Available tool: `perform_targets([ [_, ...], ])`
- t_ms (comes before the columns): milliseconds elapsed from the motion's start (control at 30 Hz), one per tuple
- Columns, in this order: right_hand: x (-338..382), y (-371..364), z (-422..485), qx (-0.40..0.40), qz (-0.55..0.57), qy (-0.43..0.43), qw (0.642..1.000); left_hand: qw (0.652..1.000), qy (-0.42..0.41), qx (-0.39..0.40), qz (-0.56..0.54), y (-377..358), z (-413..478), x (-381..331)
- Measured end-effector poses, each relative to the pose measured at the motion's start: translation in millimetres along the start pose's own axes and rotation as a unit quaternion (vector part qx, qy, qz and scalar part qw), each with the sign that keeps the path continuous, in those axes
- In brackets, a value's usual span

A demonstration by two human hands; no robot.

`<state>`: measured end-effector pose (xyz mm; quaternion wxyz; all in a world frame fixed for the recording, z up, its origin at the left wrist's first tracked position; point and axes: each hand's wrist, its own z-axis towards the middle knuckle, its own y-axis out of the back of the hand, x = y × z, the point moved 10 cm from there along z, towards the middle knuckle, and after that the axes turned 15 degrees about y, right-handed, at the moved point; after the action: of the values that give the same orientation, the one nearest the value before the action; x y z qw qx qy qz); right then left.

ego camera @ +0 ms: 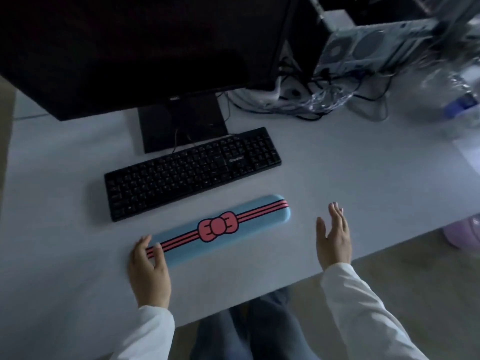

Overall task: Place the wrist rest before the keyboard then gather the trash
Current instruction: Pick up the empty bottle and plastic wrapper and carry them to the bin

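Note:
A blue wrist rest (249, 224) with pink stripes and a pink bow lies flat on the white desk (350, 183), just in front of the black keyboard (192, 172) and parallel to it. My left hand (149, 271) rests on the wrist rest's left end, thumb and fingers around it. My right hand (333, 237) hovers open to the right of the wrist rest, not touching it. Crumpled clear plastic wrapping (322, 100) lies at the back of the desk among cables. A clear plastic bottle with a blue label (462, 100) is blurred at the far right.
A dark monitor (135, 53) on its stand rises behind the keyboard. A computer case (368, 45) and tangled cables fill the back right. The desk's front edge runs diagonally near my right wrist; a lilac bin (465, 235) stands on the floor below.

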<state>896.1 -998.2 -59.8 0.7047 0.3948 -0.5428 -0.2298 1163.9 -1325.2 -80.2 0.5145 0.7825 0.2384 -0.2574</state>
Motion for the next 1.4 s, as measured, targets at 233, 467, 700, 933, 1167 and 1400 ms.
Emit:
perform_targets([
  [233, -45, 70, 5, -0.075, 0.107, -0.082, 0.988, 0.991, -0.070, 0.111, -0.016, -91, -69, -108],
  [467, -132, 139, 9, -0.088, 0.175, -0.119, 0.973, 0.965, -0.052, 0.255, -0.025, -212, -179, -175],
  [700, -219, 204, -2, -0.131, 0.258, -0.196, 0.937, 0.943, -0.065, 0.326, -0.012, -304, -298, -232],
  [933, -288, 262, 10, -0.178, 0.259, -0.232, 0.921, 0.925, -0.101, 0.365, 0.029, -383, -369, -281],
  [1167, -341, 295, 68, -0.199, 0.255, -0.236, 0.916, 0.923, -0.113, 0.366, 0.033, -456, -387, -337],
  [1400, -388, 325, 167, -0.178, 0.243, -0.221, 0.927, 0.933, -0.074, 0.352, 0.017, -529, -382, -409],
])
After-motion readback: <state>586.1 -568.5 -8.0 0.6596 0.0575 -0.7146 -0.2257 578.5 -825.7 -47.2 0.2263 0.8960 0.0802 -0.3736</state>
